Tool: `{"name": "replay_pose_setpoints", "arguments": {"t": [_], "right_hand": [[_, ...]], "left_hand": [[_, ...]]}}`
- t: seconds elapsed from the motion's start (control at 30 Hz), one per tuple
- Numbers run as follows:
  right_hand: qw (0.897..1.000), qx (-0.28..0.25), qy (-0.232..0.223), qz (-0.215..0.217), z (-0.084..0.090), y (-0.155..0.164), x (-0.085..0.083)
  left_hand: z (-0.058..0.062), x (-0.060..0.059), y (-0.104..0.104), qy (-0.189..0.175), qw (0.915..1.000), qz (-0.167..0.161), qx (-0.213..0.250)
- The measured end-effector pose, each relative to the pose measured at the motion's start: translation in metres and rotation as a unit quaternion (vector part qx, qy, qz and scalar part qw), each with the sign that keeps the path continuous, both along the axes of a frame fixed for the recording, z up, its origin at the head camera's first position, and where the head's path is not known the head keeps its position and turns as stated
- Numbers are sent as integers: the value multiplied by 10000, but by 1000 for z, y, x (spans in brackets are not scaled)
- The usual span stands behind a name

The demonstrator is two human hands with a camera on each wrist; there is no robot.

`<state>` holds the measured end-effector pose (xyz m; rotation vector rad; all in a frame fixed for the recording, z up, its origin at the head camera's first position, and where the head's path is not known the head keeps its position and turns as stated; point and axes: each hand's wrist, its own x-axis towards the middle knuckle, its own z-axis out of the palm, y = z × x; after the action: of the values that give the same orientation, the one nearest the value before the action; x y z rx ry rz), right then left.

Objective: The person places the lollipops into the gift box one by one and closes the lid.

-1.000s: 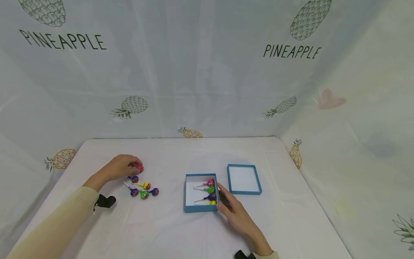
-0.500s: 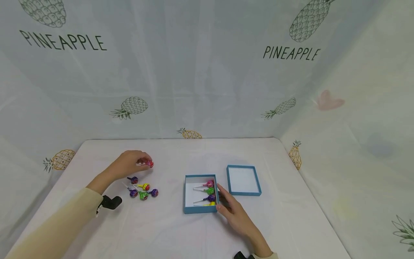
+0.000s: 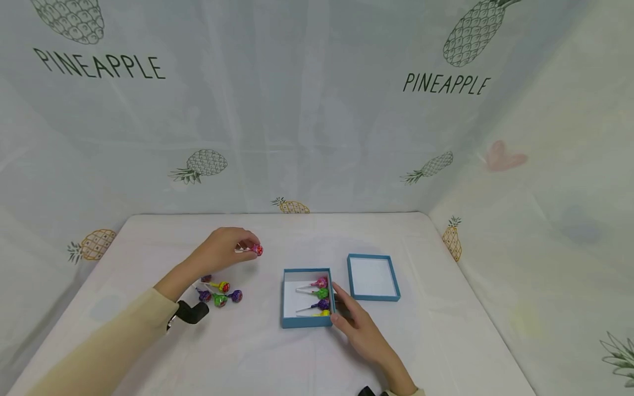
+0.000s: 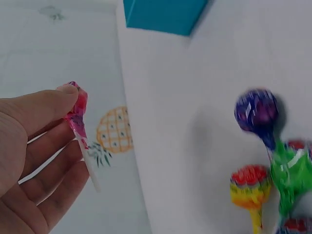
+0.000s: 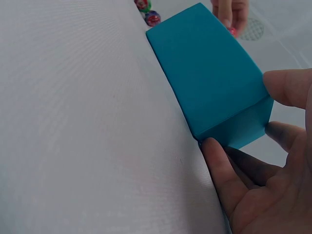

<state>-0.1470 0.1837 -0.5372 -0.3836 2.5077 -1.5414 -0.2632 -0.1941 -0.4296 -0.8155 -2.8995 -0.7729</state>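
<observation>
My left hand (image 3: 230, 247) pinches a pink-red wrapped lollipop (image 4: 77, 112) between thumb and fingers, above the table and left of the box. Its white stick points down past the fingers in the left wrist view. My right hand (image 3: 364, 333) rests against the right side of an open blue box (image 3: 307, 322), thumb at the near corner and fingers along the wall. Inside lie a pink lollipop (image 3: 321, 282), a green lollipop (image 3: 322, 293), a purple lollipop (image 3: 322, 304) and a yellow lollipop (image 3: 323, 313), heads toward the right wall.
Several loose lollipops, including a yellow lollipop (image 3: 224, 286) and a green lollipop (image 3: 220, 300), lie in a cluster below my left hand. A blue-rimmed lid (image 3: 373, 298) lies right of the box. A pineapple-print curtain (image 3: 317, 110) hangs behind the white table (image 3: 267, 363).
My left hand has lifted the pink-red lollipop off the cluster and carried it rightward toward the box. My right hand and the box have stayed in place.
</observation>
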Motion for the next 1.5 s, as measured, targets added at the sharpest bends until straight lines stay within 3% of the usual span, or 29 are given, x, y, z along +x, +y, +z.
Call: {"name": "replay_pose_setpoints", "arguments": {"t": [0.57, 0.87, 1.27, 1.5], "right_hand": [[10000, 53, -4, -78, 0, -1, 0], [10000, 11, -23, -59, 1, -1, -1], [9999, -105, 14, 126, 0, 1, -1], [9999, -116, 5, 125, 0, 1, -1]], "left_hand": [[2, 17, 81, 26, 9977, -571, 352], [-5, 20, 118, -304, 9959, -676, 520], [-24, 23, 141, -545, 9944, -683, 593], [-37, 26, 145, -398, 9973, -522, 344]]}}
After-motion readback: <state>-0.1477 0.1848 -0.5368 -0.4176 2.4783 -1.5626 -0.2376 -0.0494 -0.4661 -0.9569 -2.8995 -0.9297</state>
